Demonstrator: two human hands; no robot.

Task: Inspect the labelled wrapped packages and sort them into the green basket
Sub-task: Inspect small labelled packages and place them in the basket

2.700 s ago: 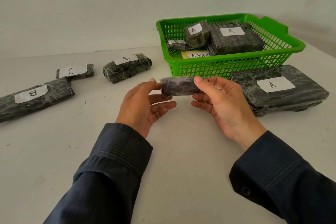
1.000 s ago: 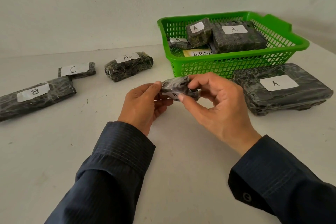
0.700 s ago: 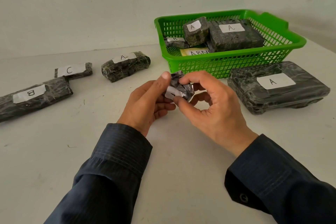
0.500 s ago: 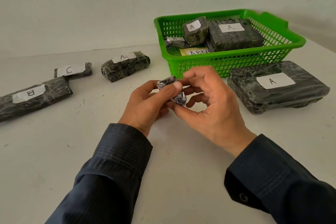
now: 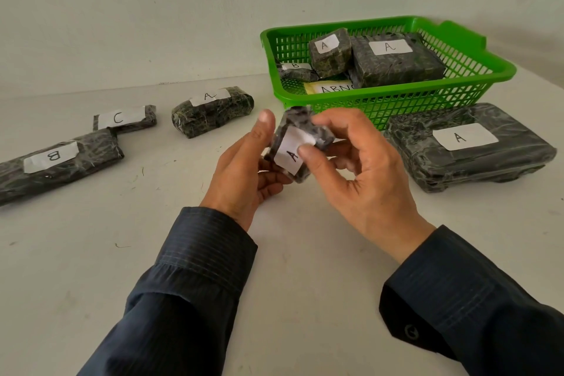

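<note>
A small dark wrapped package [image 5: 300,139] with a white label marked A is held above the table between both hands. My left hand [image 5: 244,174] cradles it from the left with the thumb up beside it. My right hand [image 5: 357,171] pinches it, thumb on the label and fingers curled over the top. Just behind stands the green basket [image 5: 476,82], which holds two packages marked A [image 5: 393,62], one marked B [image 5: 294,70] and a yellow card [image 5: 331,88].
On the white table lie a large flat package marked A [image 5: 467,146] right of my hands, a rounded package marked A [image 5: 213,114], a small one marked C [image 5: 125,119] and a long one marked B [image 5: 55,163] at the left. A pale wall rises behind.
The small package has been turned in my fingers from lying sideways with no label showing to tilted upright, its label A now facing me. Both hands stay on it.
</note>
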